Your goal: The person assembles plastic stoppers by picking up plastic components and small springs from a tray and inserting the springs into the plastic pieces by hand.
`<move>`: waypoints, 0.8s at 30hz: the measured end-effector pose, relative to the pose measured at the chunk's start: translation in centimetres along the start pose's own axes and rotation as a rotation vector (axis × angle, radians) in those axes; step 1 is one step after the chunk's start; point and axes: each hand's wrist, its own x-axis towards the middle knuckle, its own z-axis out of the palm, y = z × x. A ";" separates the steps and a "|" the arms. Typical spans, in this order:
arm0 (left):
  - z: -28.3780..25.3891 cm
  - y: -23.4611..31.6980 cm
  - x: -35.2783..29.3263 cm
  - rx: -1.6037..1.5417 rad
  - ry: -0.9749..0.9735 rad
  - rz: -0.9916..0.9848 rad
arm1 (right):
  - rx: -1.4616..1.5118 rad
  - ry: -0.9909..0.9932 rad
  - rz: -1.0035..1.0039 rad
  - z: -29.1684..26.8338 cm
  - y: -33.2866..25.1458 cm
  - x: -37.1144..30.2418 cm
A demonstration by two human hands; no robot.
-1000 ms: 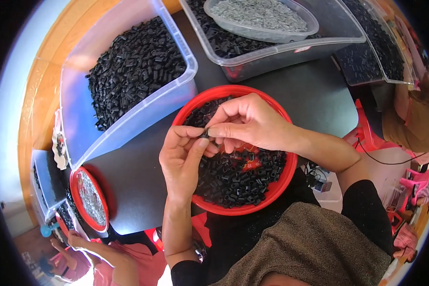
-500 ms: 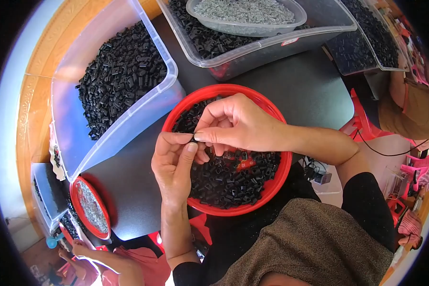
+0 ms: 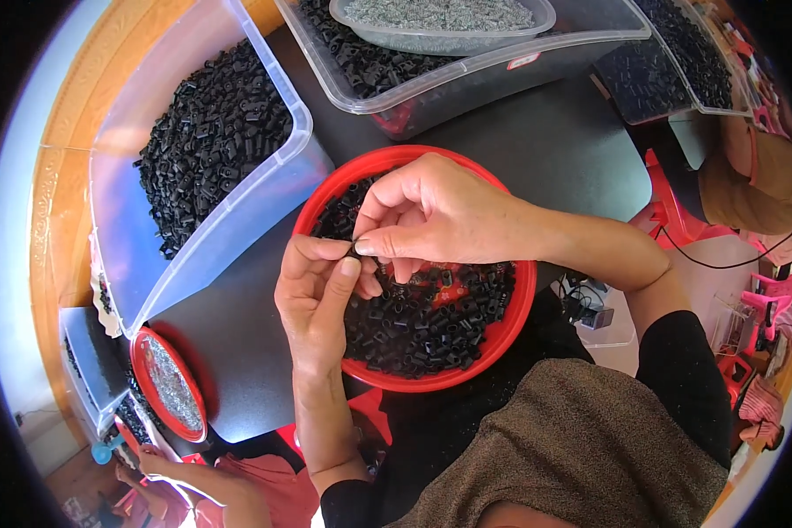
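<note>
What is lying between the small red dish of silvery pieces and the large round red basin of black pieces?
The head view shows dark tabletop between them; the left hand hides part of the large basin.

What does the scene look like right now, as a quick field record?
Left hand: pinching a small dark part
Right hand: pinching at the same part
Below hands: red basin with loose black pieces
Upper left: translucent bin, black pieces inside
Top: clear box holding an oval tub
Lower left: red tray, silvery contents
Surface: dark table
</note>
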 end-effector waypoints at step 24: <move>0.3 -0.2 -0.2 0.111 -0.007 -0.005 | -0.044 0.035 -0.088 0.1 1.0 -0.4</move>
